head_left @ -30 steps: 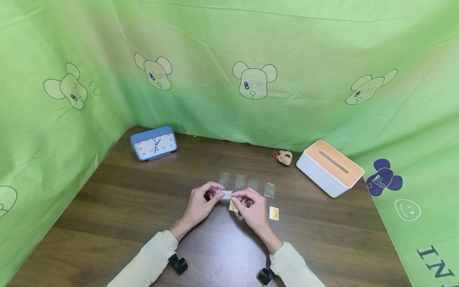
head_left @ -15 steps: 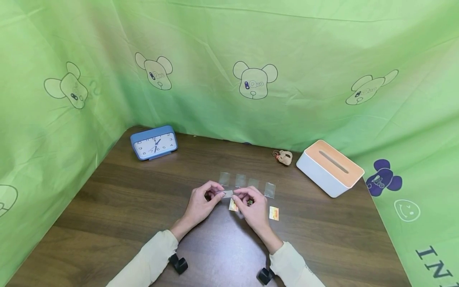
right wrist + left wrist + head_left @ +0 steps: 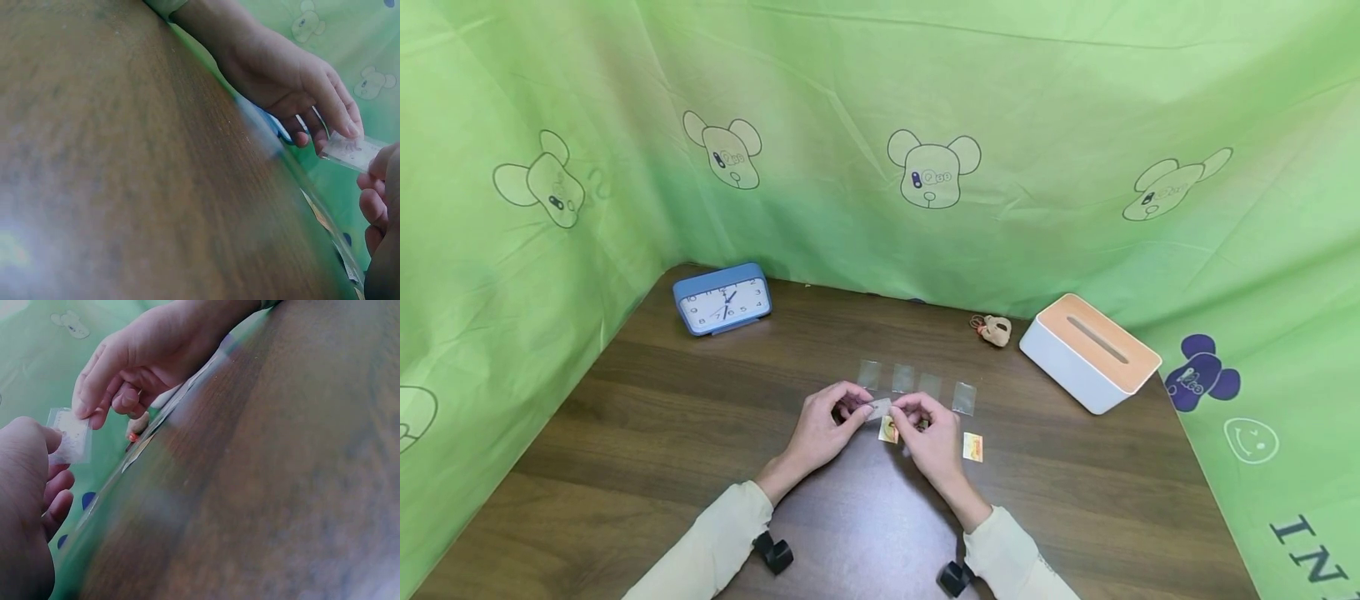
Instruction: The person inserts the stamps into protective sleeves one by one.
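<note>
Between my two hands is a small clear plastic sleeve (image 3: pixel 75 450) with a pale printed card in it, held up off the table. My left hand (image 3: pixel 822 427) pinches one end between thumb and fingers. At the opposite end, my right hand (image 3: pixel 934 440) pinches it the same way. Just below the sleeve lies a small yellow picture card (image 3: pixel 888 430) on the table. A second colourful card (image 3: pixel 973 447) lies to the right of my right hand, which partly covers a further greenish card. Beyond the hands, several flat clear sleeves (image 3: pixel 903 378) lie in a row.
A blue alarm clock (image 3: pixel 722 300) stands at the back left of the wooden table (image 3: pixel 625 467). At the back right are a small plush keychain (image 3: pixel 996 330) and a white tissue box (image 3: pixel 1090 352) with an orange-brown lid. Green printed cloth (image 3: pixel 835 167) hangs around the table.
The held sleeve has tilted and shifted slightly right, so more of its pale face shows. Both hands have moved only a little and keep their pinch.
</note>
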`<action>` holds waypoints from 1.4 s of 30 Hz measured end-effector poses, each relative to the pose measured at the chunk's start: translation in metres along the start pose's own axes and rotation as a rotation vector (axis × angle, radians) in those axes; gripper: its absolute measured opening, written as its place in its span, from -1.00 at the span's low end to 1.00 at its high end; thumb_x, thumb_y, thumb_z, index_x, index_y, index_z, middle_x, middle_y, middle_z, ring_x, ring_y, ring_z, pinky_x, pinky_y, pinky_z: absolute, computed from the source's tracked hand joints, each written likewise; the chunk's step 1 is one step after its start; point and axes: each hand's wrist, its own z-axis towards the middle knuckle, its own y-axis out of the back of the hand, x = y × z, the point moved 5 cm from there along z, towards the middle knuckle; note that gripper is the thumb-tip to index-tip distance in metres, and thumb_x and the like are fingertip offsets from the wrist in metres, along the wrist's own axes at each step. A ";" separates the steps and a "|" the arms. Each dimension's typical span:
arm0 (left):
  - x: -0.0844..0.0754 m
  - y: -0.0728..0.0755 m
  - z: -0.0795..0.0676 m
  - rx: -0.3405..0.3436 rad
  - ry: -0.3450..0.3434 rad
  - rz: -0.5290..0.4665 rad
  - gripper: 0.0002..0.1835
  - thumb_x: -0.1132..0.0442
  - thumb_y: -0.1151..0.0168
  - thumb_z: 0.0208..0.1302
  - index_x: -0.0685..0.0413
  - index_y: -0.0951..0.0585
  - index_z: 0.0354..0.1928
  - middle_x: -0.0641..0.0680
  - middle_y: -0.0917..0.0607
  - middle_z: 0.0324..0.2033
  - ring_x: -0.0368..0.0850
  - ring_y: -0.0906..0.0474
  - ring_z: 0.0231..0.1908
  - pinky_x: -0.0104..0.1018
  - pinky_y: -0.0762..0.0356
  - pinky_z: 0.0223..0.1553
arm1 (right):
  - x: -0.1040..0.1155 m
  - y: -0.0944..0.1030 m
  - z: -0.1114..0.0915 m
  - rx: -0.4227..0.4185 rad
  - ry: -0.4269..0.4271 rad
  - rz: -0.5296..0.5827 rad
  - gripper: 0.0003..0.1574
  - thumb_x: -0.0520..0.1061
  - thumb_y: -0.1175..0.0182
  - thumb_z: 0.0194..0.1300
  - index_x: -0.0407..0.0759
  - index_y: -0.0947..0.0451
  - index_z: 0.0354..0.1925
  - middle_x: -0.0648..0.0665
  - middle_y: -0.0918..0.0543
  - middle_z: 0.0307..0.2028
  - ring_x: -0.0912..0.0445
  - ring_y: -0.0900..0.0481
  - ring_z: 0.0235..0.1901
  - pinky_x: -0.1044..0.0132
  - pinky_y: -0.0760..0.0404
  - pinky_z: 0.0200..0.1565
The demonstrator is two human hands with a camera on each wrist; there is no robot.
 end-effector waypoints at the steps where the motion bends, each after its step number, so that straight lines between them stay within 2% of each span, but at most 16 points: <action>1: 0.000 0.000 0.000 -0.003 -0.012 0.009 -0.87 0.40 -0.53 0.40 0.08 -0.80 -0.10 -0.05 -0.79 -0.28 -0.27 -0.64 -0.32 -0.33 -0.68 -0.29 | 0.000 0.000 0.000 0.003 0.004 -0.007 -0.88 -0.38 -0.51 0.35 -0.21 -0.81 -0.22 -0.16 -0.69 -0.59 0.11 -0.52 -0.79 0.44 -0.46 -0.72; 5: -0.001 0.000 0.000 -0.003 -0.049 0.051 -0.89 0.40 -0.54 0.39 0.06 -0.83 -0.14 -0.07 -0.78 -0.31 -0.29 -0.61 -0.37 -0.33 -0.65 -0.33 | -0.001 0.001 -0.001 0.013 0.027 -0.020 -0.90 -0.34 -0.50 0.38 -0.17 -0.84 -0.20 -0.15 -0.69 -0.60 0.23 -0.52 -0.72 0.43 -0.47 -0.70; 10: -0.003 0.001 0.001 0.018 -0.063 0.081 -0.90 0.41 -0.55 0.36 0.07 -0.82 -0.21 -0.09 -0.74 -0.40 -0.34 -0.54 -0.43 -0.37 -0.58 -0.38 | -0.001 0.002 -0.001 0.020 0.054 -0.003 -0.91 -0.32 -0.51 0.40 -0.16 -0.86 -0.17 -0.18 -0.69 -0.61 0.16 -0.53 -0.75 0.42 -0.47 -0.72; 17: -0.001 0.006 0.003 0.018 -0.017 0.078 -0.93 0.39 -0.55 0.37 0.08 -0.83 -0.20 -0.08 -0.74 -0.42 -0.33 -0.53 -0.45 -0.38 -0.56 -0.39 | -0.002 0.008 -0.001 -0.026 0.088 -0.026 -0.79 -0.38 -0.56 0.30 -0.16 -0.86 -0.13 -0.13 -0.81 -0.36 0.23 -0.58 -0.52 0.49 -0.49 -0.46; 21: 0.003 0.011 0.004 0.003 0.021 0.073 -0.94 0.37 -0.56 0.37 0.11 -0.84 -0.18 -0.06 -0.77 -0.41 -0.33 -0.53 -0.45 -0.41 -0.55 -0.38 | -0.002 0.013 -0.001 -0.047 0.090 -0.043 -0.76 -0.40 -0.57 0.26 -0.16 -0.86 -0.14 -0.12 -0.81 -0.36 0.25 -0.55 -0.47 0.50 -0.46 -0.42; 26: 0.009 0.018 0.006 -0.045 0.059 0.081 -0.94 0.39 -0.56 0.35 0.11 -0.84 -0.20 -0.06 -0.77 -0.43 -0.34 -0.52 -0.46 -0.45 -0.51 -0.39 | -0.003 0.016 -0.002 -0.060 0.094 -0.054 -0.76 -0.46 -0.56 0.21 -0.24 -0.85 -0.17 -0.16 -0.80 -0.38 0.24 -0.52 -0.49 0.50 -0.43 -0.44; 31: 0.018 0.031 0.011 -0.122 0.117 0.109 -0.95 0.37 -0.56 0.36 0.17 -0.83 -0.20 -0.01 -0.79 -0.42 -0.30 -0.53 -0.45 -0.52 -0.45 -0.39 | -0.001 0.018 -0.003 -0.064 0.087 -0.073 -0.77 -0.49 -0.53 0.22 -0.28 -0.84 -0.19 -0.15 -0.76 -0.43 0.23 -0.52 -0.52 0.51 -0.39 -0.47; 36: 0.029 0.045 0.019 -0.206 0.175 0.149 -0.95 0.36 -0.54 0.37 0.20 -0.82 -0.21 0.05 -0.81 -0.40 -0.19 -0.63 -0.40 -0.51 -0.46 -0.35 | 0.024 0.016 -0.002 -0.077 0.101 -0.082 -0.80 -0.60 -0.44 0.21 -0.43 -0.79 -0.22 -0.25 -0.71 -0.49 0.23 -0.50 -0.54 0.51 -0.38 -0.48; 39: 0.035 0.049 0.023 -0.227 0.209 0.200 -0.96 0.36 -0.52 0.36 0.19 -0.82 -0.21 0.07 -0.82 -0.38 -0.09 -0.70 -0.35 -0.40 -0.57 -0.27 | 0.037 0.016 -0.002 -0.074 0.100 -0.064 -0.82 -0.61 -0.40 0.23 -0.48 -0.78 -0.22 -0.31 -0.71 -0.48 0.25 -0.50 -0.54 0.51 -0.39 -0.47; 42: 0.039 0.050 0.026 -0.238 0.226 0.287 -0.94 0.33 -0.50 0.37 0.19 -0.83 -0.22 0.08 -0.84 -0.35 0.00 -0.72 -0.28 -0.21 -0.63 -0.14 | 0.040 0.017 -0.001 -0.075 0.090 -0.063 -0.83 -0.61 -0.39 0.24 -0.48 -0.78 -0.23 -0.33 -0.72 -0.46 0.26 -0.50 -0.53 0.51 -0.39 -0.46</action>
